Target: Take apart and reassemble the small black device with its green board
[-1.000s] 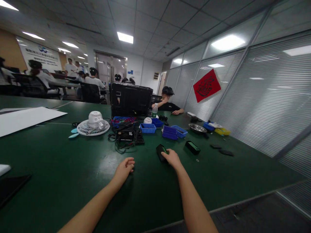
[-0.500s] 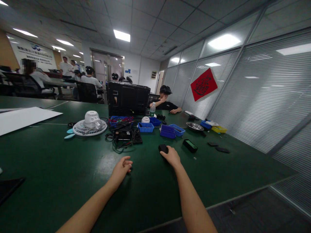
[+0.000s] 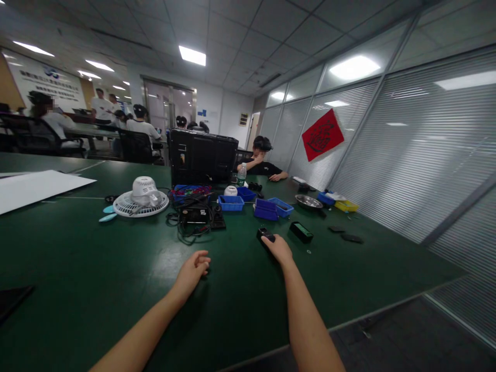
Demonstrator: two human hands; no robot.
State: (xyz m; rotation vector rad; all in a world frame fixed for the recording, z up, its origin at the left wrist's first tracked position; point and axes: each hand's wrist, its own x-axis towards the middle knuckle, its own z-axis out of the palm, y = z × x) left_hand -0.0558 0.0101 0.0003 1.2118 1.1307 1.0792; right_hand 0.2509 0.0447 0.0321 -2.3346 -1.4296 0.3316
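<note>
My right hand (image 3: 279, 249) grips a small black box-like object (image 3: 265, 235) on the green table (image 3: 232, 279), right of centre. Just right of it lies a black case with a green face (image 3: 301, 232). My left hand (image 3: 192, 269) rests over the table left of centre, its fingers loosely curled and apart, with nothing in them. Beyond the hands are a black power unit with cables (image 3: 195, 214) and a blue bin (image 3: 231, 203).
A white fan part (image 3: 142, 199) lies at the left. Behind stand a large black panel (image 3: 203, 155) and a bottle (image 3: 241, 174). A dark blue bin (image 3: 265, 209), metal dish (image 3: 309, 201) and yellow tray (image 3: 346, 206) sit right. A person (image 3: 263, 160) sits across the table.
My right hand has shifted slightly right and turned on the black object, which now shows more of its top and far end. My left hand keeps its pose. The view has shifted slightly.
</note>
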